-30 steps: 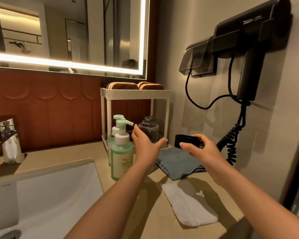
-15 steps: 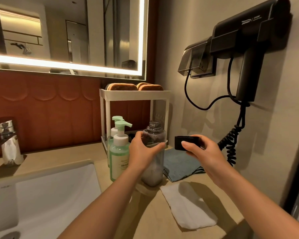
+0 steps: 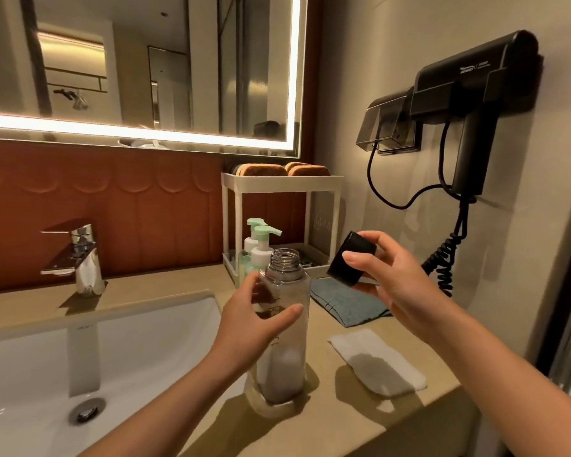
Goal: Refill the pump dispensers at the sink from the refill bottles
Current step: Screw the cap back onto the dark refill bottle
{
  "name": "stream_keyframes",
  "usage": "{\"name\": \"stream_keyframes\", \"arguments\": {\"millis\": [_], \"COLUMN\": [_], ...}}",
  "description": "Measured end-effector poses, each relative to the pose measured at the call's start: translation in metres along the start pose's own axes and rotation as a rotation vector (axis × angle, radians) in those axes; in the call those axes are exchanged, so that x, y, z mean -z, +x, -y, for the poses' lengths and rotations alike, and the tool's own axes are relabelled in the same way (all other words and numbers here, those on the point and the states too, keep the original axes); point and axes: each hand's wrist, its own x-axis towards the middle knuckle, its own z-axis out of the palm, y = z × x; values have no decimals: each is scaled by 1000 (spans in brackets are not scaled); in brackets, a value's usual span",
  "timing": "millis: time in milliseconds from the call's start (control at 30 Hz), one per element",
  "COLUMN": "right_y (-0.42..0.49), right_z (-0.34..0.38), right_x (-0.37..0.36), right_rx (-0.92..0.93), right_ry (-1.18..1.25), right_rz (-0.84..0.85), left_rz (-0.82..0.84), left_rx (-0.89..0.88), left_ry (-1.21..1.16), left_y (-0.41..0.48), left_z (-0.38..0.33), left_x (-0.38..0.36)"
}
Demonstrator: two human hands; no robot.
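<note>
A clear refill bottle (image 3: pixel 285 364) with an uncapped threaded neck stands upright on the counter beside the sink, pale liquid in its lower part. My left hand (image 3: pixel 254 324) is wrapped around its middle. My right hand (image 3: pixel 389 285) holds the black cap (image 3: pixel 350 258) tilted, up and to the right of the bottle's mouth. Two pump dispensers (image 3: pixel 261 249) with mint-green heads stand behind the bottle, at the foot of a white rack; the bottle hides their lower parts.
The white two-tier rack (image 3: pixel 281 186) holds brown sponges on top. A teal cloth (image 3: pixel 346 301) and a white cloth (image 3: pixel 376 364) lie on the counter at right. The sink basin (image 3: pixel 47 357) and chrome tap (image 3: pixel 80 258) are left. A black hairdryer (image 3: pixel 468 94) with coiled cord hangs on the right wall.
My left hand took hold of the clear bottle and brought it from the rack toward me onto the counter's front. My right hand raised and tilted the black cap.
</note>
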Motion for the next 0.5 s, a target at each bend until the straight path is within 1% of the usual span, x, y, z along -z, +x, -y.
{"name": "stream_keyframes", "arguments": {"millis": [100, 200, 333, 500], "right_y": [-5, -4, 2, 12], "right_z": [10, 23, 43, 60], "right_x": [-11, -19, -27, -40], "right_rx": [25, 29, 113, 154], "right_ry": [-29, -118, -340, -569], "right_rz": [61, 49, 64, 191], "left_rz": [3, -11, -18, -12], "left_rx": [4, 26, 60, 85], "left_ry": [-25, -80, -191, -263], "left_y": [-12, -19, -20, -20], "left_z": [-3, -8, -9, -4], "left_x": [5, 4, -1, -8]}}
